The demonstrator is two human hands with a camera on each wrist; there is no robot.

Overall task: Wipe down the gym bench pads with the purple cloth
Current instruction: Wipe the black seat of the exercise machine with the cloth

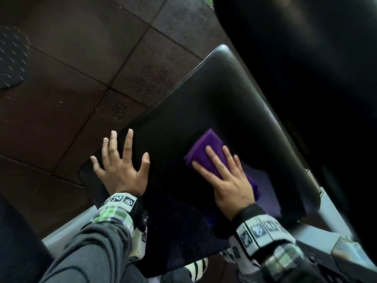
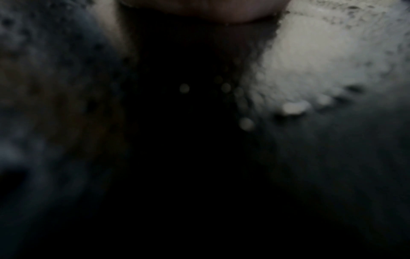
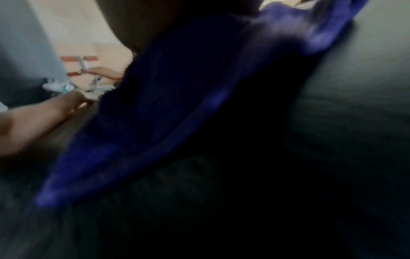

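A black padded bench seat [image 1: 204, 103] fills the middle of the head view. On it lies the folded purple cloth [image 1: 206, 152]. My right hand [image 1: 226, 176] lies flat on the cloth with straight fingers and presses it onto the pad. My left hand [image 1: 120, 162] rests on the pad's left edge with its fingers spread wide, holding nothing. The right wrist view is blurred; it shows the purple cloth [image 3: 177, 105] on the dark pad [image 3: 332, 122] and my left hand [image 3: 44, 119] beyond it. The left wrist view is dark and noisy.
A second large black pad [image 1: 306, 58] rises at the upper right. The grey metal bench frame [image 1: 326, 227] runs below the seat at the right. Dark brown rubber floor tiles [image 1: 81, 68] lie to the left, with a black patterned mat [image 1: 12, 58] at the far left.
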